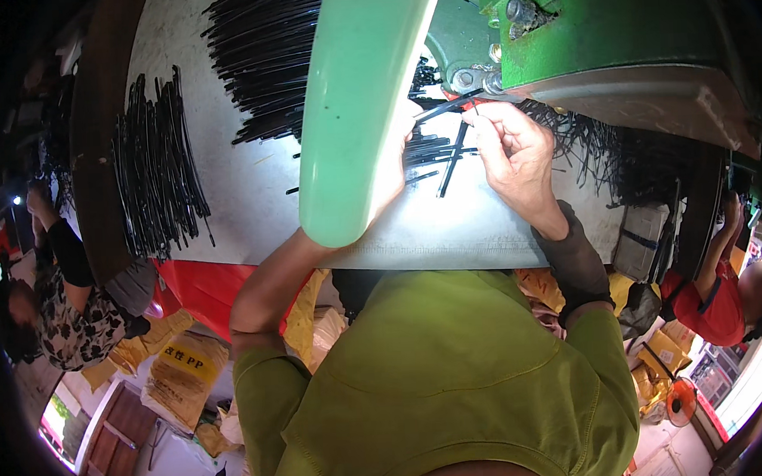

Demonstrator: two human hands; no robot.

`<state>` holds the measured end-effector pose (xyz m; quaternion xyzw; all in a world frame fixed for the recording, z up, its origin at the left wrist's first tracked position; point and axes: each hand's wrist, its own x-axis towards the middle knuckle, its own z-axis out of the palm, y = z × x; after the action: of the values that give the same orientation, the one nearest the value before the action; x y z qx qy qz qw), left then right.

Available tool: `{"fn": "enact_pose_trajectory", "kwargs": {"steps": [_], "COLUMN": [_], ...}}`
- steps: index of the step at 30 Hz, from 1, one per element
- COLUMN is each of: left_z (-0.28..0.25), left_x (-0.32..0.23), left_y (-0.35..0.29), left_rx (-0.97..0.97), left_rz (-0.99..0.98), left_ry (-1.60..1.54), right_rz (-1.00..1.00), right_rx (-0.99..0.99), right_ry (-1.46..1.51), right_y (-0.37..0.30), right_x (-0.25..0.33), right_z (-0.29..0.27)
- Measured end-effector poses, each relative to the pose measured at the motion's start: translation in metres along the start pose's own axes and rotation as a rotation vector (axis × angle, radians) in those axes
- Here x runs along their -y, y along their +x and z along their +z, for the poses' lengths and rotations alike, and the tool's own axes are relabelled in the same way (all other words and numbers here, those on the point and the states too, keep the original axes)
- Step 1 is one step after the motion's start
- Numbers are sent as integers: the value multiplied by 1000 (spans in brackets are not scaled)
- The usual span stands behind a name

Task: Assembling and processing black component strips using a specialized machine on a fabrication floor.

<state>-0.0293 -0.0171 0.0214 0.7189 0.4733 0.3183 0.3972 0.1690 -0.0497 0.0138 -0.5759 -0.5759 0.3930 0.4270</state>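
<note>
A thin black strip slants between my two hands, close to the green machine's metal jaw. My left hand is closed on its left end, though the pale green lamp-like cover hides most of that hand. My right hand pinches with thumb and forefinger near the strip's other end. A second black strip runs down from those right fingertips toward me; whether they hold it too, I cannot tell. More black strips lie on the pale table between my hands.
A large heap of black strips lies at the far left, a smaller bundle beyond it. Tangled black pieces lie at right below the green machine. Co-workers sit left and right.
</note>
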Motion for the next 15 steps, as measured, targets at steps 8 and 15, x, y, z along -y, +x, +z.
{"fn": "enact_pose_trajectory", "kwargs": {"steps": [8, 15], "left_z": [3, 19], "left_x": [-4, -2], "left_y": [12, 42], "left_rx": [14, -35], "left_rz": [126, 257], "left_ry": [-27, -45], "right_rz": [20, 242], "right_rx": [-144, -140], "right_ry": [161, 330], "right_y": [5, 10], "right_x": [-2, 2], "right_z": [3, -13]}}
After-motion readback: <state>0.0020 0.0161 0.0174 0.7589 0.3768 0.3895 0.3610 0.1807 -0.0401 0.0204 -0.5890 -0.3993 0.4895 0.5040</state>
